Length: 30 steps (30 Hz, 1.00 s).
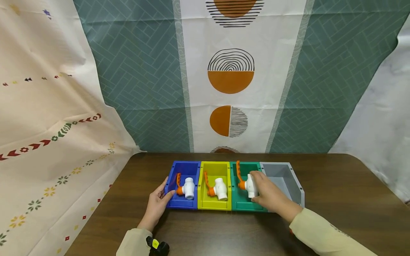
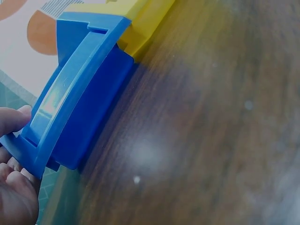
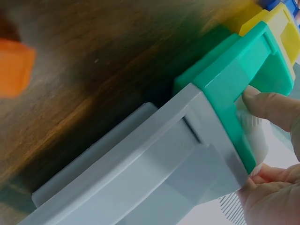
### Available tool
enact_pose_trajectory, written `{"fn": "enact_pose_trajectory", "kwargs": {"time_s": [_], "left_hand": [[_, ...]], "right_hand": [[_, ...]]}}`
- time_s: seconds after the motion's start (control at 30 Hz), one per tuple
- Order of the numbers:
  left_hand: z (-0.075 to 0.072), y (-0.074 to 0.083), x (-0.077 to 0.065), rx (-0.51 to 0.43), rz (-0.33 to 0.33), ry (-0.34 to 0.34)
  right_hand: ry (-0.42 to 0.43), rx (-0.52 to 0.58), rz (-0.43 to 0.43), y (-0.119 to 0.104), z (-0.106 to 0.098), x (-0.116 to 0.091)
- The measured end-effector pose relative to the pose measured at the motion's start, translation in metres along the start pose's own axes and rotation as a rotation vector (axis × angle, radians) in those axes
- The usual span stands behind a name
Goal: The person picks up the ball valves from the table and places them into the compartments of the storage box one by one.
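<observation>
My left hand [image 1: 157, 203] grips the left wall of the blue bin [image 1: 183, 205], thumb over the rim and fingers outside, as the left wrist view shows. Inside that bin lies a white ball valve [image 1: 189, 188] with an orange lever. The yellow bin [image 1: 214, 205] beside it bears a similar white valve [image 1: 220, 189]. Over the green bin [image 1: 245, 205], my right hand [image 1: 269, 193] holds a third white valve [image 1: 251, 185] between thumb and fingers. This valve's orange lever [image 1: 238, 170] points to the back; the fingers partly hide its white body.
At the right end of the joined row stands a grey bin [image 1: 298, 185]. The bins sit on a dark brown wooden table [image 1: 211, 234], with patterned cloth [image 1: 144, 89] hanging behind. An orange piece [image 3: 15, 68] shows at the edge of the right wrist view.
</observation>
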<state>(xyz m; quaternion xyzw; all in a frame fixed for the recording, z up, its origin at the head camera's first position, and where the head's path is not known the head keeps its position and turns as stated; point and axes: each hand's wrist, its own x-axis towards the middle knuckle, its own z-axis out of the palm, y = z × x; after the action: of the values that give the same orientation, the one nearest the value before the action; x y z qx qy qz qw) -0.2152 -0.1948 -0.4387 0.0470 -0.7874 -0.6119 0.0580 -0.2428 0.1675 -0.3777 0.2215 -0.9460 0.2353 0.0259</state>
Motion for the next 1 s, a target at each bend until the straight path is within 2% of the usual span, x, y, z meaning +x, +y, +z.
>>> {"fn": "enact_pose_trajectory", "kwargs": {"time_s": [0.43, 1.0], "left_hand": [[0.000, -0.002, 0.000, -0.008, 0.021, 0.001], [0.002, -0.003, 0.000, -0.013, 0.026, 0.009]], "right_hand": [[0.002, -0.045, -0.084, 0.007, 0.001, 0.005], [-0.037, -0.112, -0.068, 0.008, 0.001, 0.011]]}}
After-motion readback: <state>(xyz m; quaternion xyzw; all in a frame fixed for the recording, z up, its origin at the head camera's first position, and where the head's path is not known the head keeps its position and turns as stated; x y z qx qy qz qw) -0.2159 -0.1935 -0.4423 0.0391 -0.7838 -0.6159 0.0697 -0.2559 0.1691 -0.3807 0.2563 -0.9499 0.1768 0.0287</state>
